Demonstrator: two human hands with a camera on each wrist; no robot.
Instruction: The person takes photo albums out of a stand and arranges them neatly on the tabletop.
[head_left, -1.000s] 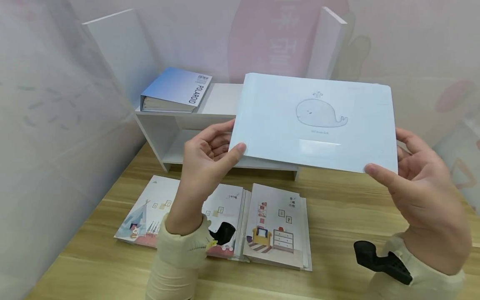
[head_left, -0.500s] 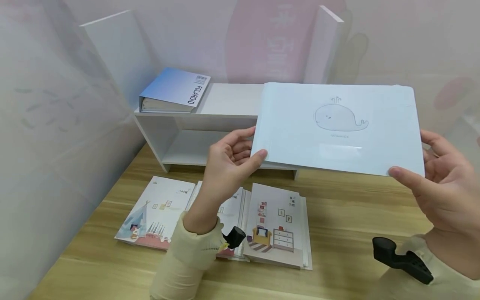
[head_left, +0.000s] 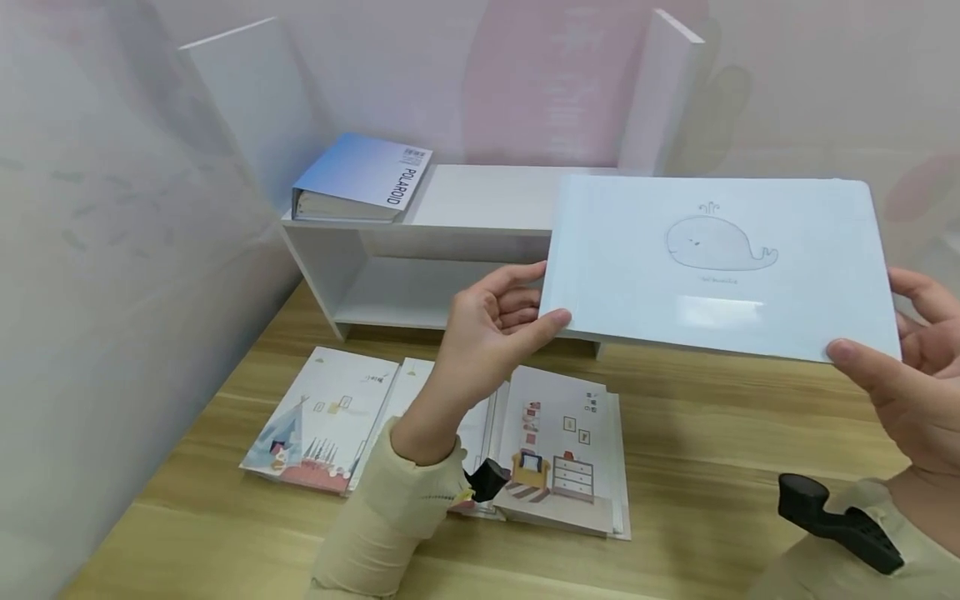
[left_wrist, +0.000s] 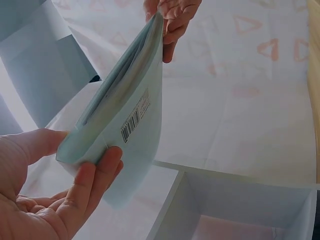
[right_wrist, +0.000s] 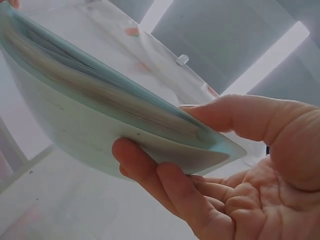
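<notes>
Album of pale-blue, rectangular plastic [head_left: 720, 287], with a whale [head_left: 722, 243] line-drawn on its cover, held up in the air above the wood-grain bench [head_left: 705, 442], overlapping the right part of the white two-tier shelf unit [head_left: 491, 196] in the head view. Seemingly at the carrying or presenting step, not yet set down. Next, probably, a call for matched two-handed travel, with a firm pinch against any spreading of covers and pages [right_wrist: 100, 93]. Bare left hand [head_left: 491, 325] at the near left corner, thumb on top, fingers beneath, near a black-and-white barcode label [left_wrist: 135, 116]; bare right hand [head_left: 918, 375] at the near right corner, likewise thumb over, fingers below. Both hands narrowed in a pinch, holding only the album. Cover tilted toward the head camera. Left forearm [head_left: 401, 508], in a cream sleeve, slanting across above the white illustrated books [head_left: 558, 454] on the bench; right forearm [head_left: 817, 558] partly cut off by the frame edge.
</notes>
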